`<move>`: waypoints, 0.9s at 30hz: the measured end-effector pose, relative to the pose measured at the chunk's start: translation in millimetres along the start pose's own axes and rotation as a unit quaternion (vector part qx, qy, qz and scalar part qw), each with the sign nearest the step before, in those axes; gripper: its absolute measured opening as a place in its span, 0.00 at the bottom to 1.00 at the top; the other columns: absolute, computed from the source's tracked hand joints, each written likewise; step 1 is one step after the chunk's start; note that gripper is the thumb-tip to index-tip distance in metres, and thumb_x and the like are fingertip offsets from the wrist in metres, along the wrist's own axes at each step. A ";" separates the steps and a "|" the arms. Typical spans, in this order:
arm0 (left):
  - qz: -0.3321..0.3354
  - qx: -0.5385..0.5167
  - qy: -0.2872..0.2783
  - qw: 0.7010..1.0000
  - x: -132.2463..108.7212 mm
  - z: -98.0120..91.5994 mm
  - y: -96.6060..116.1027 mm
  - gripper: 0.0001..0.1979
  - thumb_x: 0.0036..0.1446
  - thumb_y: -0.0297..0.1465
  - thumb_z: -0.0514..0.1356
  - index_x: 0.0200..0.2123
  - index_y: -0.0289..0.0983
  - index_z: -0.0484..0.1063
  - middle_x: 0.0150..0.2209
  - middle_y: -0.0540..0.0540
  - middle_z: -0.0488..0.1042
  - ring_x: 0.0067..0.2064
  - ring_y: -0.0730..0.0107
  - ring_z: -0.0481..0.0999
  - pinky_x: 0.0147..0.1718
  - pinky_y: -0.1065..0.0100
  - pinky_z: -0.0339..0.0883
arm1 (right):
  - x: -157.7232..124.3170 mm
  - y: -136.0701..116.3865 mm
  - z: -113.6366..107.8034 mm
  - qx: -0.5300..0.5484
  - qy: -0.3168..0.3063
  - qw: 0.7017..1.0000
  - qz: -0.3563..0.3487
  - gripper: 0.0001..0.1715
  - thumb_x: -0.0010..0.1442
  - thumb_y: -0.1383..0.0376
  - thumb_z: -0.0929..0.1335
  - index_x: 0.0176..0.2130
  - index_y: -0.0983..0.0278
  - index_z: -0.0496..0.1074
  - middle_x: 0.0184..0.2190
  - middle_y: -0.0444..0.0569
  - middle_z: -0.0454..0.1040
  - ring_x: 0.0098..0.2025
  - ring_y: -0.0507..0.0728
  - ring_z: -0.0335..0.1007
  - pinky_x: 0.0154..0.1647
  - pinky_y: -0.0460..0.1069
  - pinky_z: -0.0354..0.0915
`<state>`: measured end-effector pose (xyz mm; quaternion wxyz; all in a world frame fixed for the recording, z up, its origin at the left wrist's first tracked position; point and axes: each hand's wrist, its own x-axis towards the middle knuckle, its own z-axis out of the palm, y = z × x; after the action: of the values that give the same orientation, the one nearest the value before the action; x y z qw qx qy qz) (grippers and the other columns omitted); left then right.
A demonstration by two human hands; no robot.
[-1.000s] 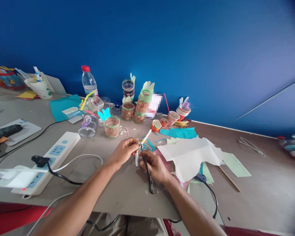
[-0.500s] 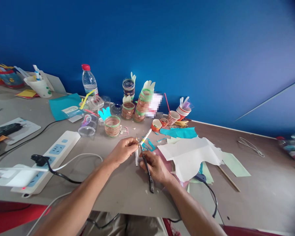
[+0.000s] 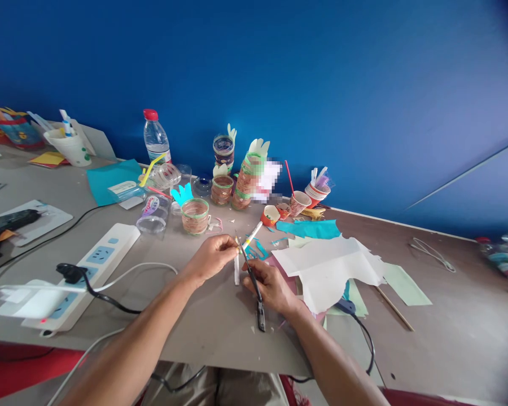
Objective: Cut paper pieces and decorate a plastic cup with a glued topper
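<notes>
My left hand [image 3: 214,258] is closed in a pinch over the middle of the desk. What its fingertips hold is too small to make out; a yellowish speck shows there. My right hand [image 3: 271,282] is wrapped round a slim black tool [image 3: 259,304] with a pointed metal tip, whose exact kind I cannot tell. Its tip reaches up beside my left fingertips. Just beyond both hands lies a white and yellow stick [image 3: 254,232]. Under my left fingertips a narrow white strip [image 3: 237,273] rests on the desk, near blue paper scraps [image 3: 260,250].
Twine-wrapped cups [image 3: 195,217] with paper leaves stand behind my hands, near a red-capped bottle [image 3: 156,135]. A power strip [image 3: 118,239] with cables and a black glue gun [image 3: 8,228] lie left. White paper sheets [image 3: 330,268] and a thin wooden stick [image 3: 395,310] lie right.
Both hands keep the same hold and almost the same place. The view has shifted very slightly.
</notes>
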<state>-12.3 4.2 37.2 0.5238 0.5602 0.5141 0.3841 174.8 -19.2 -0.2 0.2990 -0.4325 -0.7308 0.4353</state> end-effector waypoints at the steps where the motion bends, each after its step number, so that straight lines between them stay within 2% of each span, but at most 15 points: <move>1: 0.000 -0.002 0.002 1.000 0.0 0.0 -0.2 0.08 0.45 0.36 0.58 0.23 0.37 0.68 0.18 0.55 0.61 0.22 0.76 0.58 0.21 0.72 0.50 | 0.0 0.1 -0.1 -0.001 -0.001 1.000 0.000 0.06 0.55 0.65 0.66 0.36 0.63 0.68 0.19 0.37 0.57 0.22 0.49 0.52 0.23 0.46 0.50; 21: 0.002 -0.046 0.022 0.999 2.3 2.0 -4.0 0.07 0.45 0.35 0.58 0.24 0.37 0.67 0.21 0.54 0.62 0.23 0.76 0.58 0.22 0.72 0.50 | 0.1 -0.3 0.2 0.005 -0.001 1.000 0.013 0.07 0.55 0.65 0.66 0.37 0.63 0.69 0.20 0.38 0.57 0.22 0.49 0.51 0.24 0.46 0.50; 24: -0.006 -0.055 0.026 0.998 2.4 1.9 -3.3 0.08 0.45 0.36 0.59 0.24 0.37 0.67 0.21 0.54 0.62 0.23 0.76 0.58 0.22 0.72 0.50 | 0.5 2.3 1.1 0.054 0.005 0.998 0.024 0.09 0.55 0.63 0.67 0.37 0.63 0.69 0.20 0.38 0.56 0.22 0.49 0.50 0.23 0.46 0.49; 27: -0.001 -0.062 0.030 0.998 2.9 2.3 -3.2 0.09 0.45 0.37 0.60 0.24 0.37 0.67 0.20 0.54 0.62 0.23 0.76 0.59 0.22 0.72 0.51 | 0.7 4.2 0.5 0.146 0.018 0.988 0.036 0.15 0.55 0.56 0.69 0.38 0.63 0.67 0.20 0.38 0.57 0.21 0.48 0.49 0.22 0.45 0.48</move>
<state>-10.1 6.3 33.4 0.5426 0.5140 0.5053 0.4313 175.6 -17.7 -4.2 0.3563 -0.4184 -0.6377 0.5398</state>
